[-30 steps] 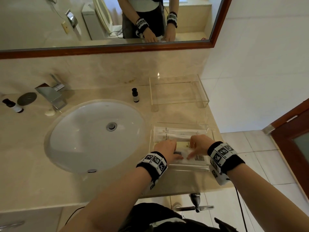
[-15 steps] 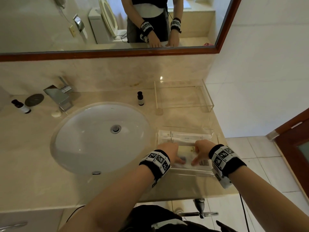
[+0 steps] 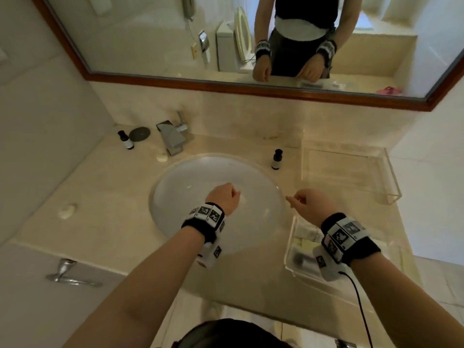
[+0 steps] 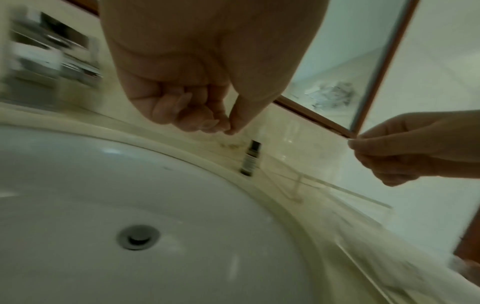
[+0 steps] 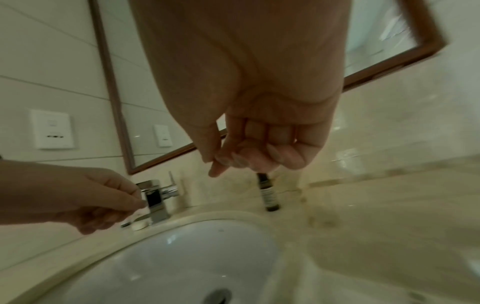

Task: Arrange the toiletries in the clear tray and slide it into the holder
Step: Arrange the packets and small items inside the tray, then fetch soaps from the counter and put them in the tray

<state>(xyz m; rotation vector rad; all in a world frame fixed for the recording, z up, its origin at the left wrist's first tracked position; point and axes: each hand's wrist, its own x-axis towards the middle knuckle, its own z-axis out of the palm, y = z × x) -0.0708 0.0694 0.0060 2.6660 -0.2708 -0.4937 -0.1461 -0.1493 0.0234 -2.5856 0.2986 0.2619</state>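
Both hands hang above the basin (image 3: pixel 190 187), lifted clear of the counter (image 3: pixel 105 197). The left hand (image 3: pixel 224 197) has its fingers curled in with the thumb tip against them, and nothing between them that I can make out. The right hand (image 3: pixel 309 205) is the same loose curl, empty as far as I can tell.

The clear tray (image 3: pixel 292 252) sits at the counter's near right corner, partly under the right wrist, with flat packets in it (too blurred to name). The clear holder (image 3: pixel 386 177) stands behind it against the wall, apart from the tray.

Two small dark bottles stand outside the tray: the near bottle (image 3: pixel 277 159) between basin rim and holder, the far bottle (image 3: pixel 126 140) left of the tap (image 3: pixel 173 136). I'd judge the gathering of these is the step in hand.

To do it well, take each bottle low on its body so it doesn't topple, left hand for the far one, right for the near, and lay them beside the packets, low enough to pass under the holder's top.
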